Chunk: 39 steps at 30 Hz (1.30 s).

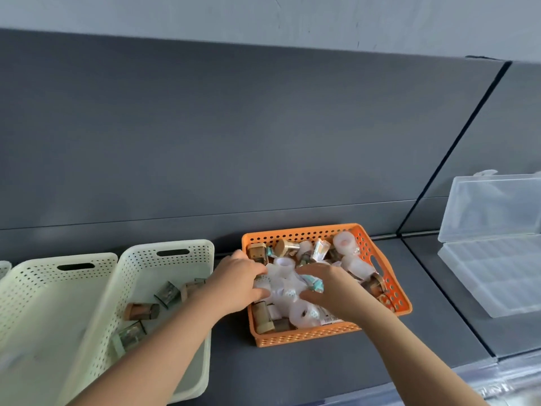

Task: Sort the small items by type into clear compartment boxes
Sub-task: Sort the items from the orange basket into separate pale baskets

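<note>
Both deep in orange basket (292, 341), left grip (243, 285), right grip (325, 288), each curled round white rolls (281, 285) (heaped mid-basket).

- Middle basket (295, 231) on the table (307, 376), full of small items (345, 244)
- Just left of it, second basket (140, 250) holding a few pieces (142, 310)
- Third basket (58, 257) further left, beside the second
- Compartment box (491, 282) far right, well apart

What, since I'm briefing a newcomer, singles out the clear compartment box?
Find the orange basket. Look right, past the dark seam: the clear compartment box lies there. It alone is see-through, lid raised; every basket is opaque and perforated.
</note>
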Tool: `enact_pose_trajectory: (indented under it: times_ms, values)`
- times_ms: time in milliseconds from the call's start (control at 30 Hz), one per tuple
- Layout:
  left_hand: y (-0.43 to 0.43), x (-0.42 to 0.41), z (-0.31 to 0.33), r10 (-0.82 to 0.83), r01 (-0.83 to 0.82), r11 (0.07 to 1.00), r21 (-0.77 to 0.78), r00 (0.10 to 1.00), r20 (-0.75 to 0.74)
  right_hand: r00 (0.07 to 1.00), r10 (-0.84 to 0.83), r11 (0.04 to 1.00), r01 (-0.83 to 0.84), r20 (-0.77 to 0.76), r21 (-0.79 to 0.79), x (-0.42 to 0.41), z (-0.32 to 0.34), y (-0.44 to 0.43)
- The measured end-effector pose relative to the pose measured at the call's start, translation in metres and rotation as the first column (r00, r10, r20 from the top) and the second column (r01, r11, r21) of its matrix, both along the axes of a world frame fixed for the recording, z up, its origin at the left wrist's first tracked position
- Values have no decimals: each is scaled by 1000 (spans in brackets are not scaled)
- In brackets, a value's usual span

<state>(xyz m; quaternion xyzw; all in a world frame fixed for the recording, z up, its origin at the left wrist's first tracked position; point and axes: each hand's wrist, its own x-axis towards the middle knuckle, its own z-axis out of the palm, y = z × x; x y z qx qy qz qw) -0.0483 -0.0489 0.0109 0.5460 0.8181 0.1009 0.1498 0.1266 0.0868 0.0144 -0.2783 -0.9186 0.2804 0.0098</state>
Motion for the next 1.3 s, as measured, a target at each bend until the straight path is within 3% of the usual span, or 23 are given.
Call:
enact_pose_trajectory:
  times_ms: [167,433,667,800,900,1167,1300]
  values:
    - [12,-3,10,-49,23,986,-164,986,-159,984,173,984,-172,28,-52,-18,-2,12]
    - [16,-2,14,-125,73,955,-287,978,-165,910,393,919,-395,129,-17,-38,-18,27]
    - [16,-4,2,-111,83,972,-221,986,-121,953,302,946,-300,-7,-124,-21,-13,52]
    - [17,-1,4,49,-50,999,7,992,120,975,209,973,-216,-79,-79,-12,-12,64]
    - [23,2,7,142,-158,981,110,980,141,984,135,988,-143,-117,-62,-7,-12,69]
    - [52,0,-8,-33,13,986,-165,992,-120,969,232,968,-239,-90,-73,-12,-17,70]
    - [55,-4,-16,-82,61,976,-211,992,-92,975,220,972,-222,-38,-73,-15,-18,70]
